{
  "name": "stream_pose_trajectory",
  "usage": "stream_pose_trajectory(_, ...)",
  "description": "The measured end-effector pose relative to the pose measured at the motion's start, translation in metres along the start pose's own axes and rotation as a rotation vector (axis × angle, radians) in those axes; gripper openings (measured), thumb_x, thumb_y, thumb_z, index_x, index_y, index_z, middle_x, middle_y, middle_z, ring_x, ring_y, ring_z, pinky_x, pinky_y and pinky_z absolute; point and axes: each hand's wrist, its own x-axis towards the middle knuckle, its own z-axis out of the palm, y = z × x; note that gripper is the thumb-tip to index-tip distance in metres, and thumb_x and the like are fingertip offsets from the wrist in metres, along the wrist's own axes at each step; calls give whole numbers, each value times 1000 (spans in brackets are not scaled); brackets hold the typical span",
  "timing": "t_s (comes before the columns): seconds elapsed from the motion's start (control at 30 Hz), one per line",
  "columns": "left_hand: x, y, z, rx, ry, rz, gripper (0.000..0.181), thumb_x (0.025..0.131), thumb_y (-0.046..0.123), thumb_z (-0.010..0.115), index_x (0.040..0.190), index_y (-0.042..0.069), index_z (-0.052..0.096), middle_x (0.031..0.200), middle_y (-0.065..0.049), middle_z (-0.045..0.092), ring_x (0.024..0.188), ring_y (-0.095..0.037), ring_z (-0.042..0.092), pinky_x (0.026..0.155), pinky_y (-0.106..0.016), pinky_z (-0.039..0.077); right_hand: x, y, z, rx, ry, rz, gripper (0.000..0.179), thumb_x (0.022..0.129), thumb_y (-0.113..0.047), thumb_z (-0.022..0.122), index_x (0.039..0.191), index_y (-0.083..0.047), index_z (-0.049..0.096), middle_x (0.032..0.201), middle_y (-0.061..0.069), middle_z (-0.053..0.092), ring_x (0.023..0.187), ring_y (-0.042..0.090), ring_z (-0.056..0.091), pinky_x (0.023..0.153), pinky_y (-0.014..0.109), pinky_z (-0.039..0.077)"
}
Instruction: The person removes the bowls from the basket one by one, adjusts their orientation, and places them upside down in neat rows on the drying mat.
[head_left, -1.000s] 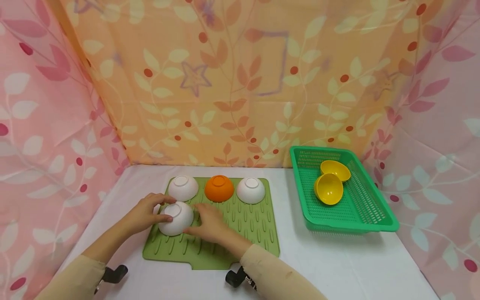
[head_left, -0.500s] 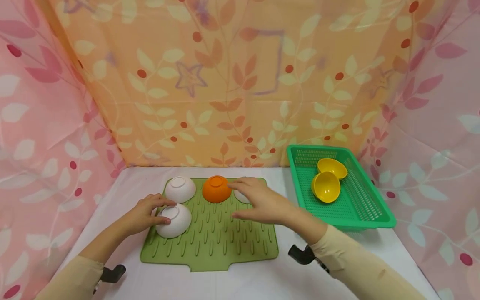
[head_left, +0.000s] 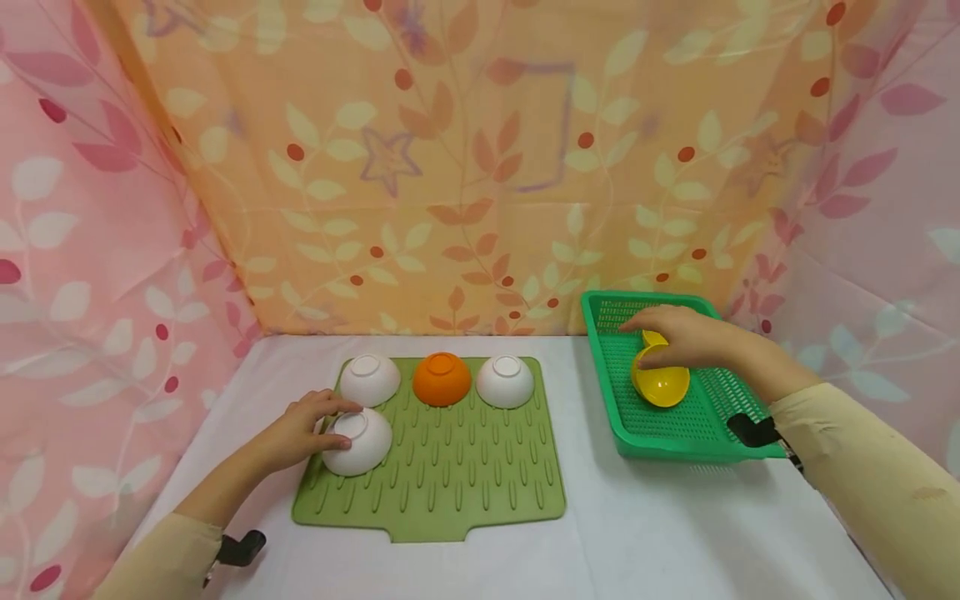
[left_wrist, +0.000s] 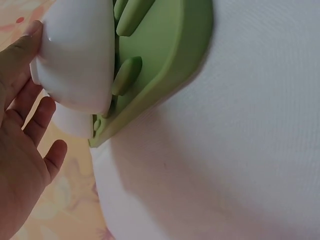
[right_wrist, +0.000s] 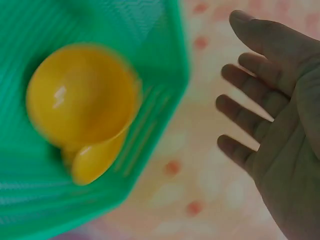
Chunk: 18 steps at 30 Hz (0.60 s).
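Observation:
My left hand [head_left: 303, 429] has its thumb and fingers around the foot of an upside-down white bowl [head_left: 369, 454], on the left of a green drying mat [head_left: 480, 492]. In the left wrist view, thumb and fingertips are at the base of that white bowl [left_wrist: 75, 55], while the lower fingers hang free. Over a green basket [head_left: 675, 450] at the right, my right hand [head_left: 686, 335] is spread above two yellow bowls. The nearer yellow bowl [head_left: 666, 390] is partly covered by the thumb; the farther yellow bowl [head_left: 652, 338] is mostly hidden. The right wrist view shows the right hand [right_wrist: 270, 105] holding nothing.
Along the mat's back edge stand a white bowl [head_left: 369, 385], an orange bowl [head_left: 441, 385] and another white bowl [head_left: 506, 387], all upside down. A white cloth [head_left: 600, 533] covers the table. Patterned curtains [head_left: 450, 167] enclose the back and sides.
My right hand has left the front white bowl and swung right, past the mat, to above the basket. My left hand has stayed at the bowl.

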Motion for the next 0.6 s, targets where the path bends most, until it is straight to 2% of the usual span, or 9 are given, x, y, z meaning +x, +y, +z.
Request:
stream_pose_trajectory(0.13,0,-2,2,-11,2,-14,54,80,37,85,130,24,70,123,0,62,122,-30,48,96,-60,33,-11,48,13,30,-7,59,60,88,-25,82,142,-11,60,146,18,57,135,46,46,106,68,39)
stream_pose_trajectory(0.27,0,-1,2,-6,2,-14,54,80,36,85,130,23,70,123,1,62,121,-30,49,97,-58,31,-16,81,31,64,-17,103,65,86,-23,84,144,-10,59,148,20,54,135,49,43,105,71,37)
stream_pose_trajectory(0.47,0,3,3,-13,-14,-31,55,80,36,85,131,23,69,123,2,62,121,-28,49,97,-56,31,-19,101,51,125,-48,125,76,82,-27,87,149,-10,54,152,23,49,138,52,37,105,76,31)
stream_pose_trajectory(0.6,-1,3,1,-4,-6,-34,55,80,35,85,132,23,69,123,2,61,122,-29,49,96,-56,31,-10,107,61,103,-36,113,93,76,-33,91,154,-9,46,157,23,42,142,54,30,110,77,20)
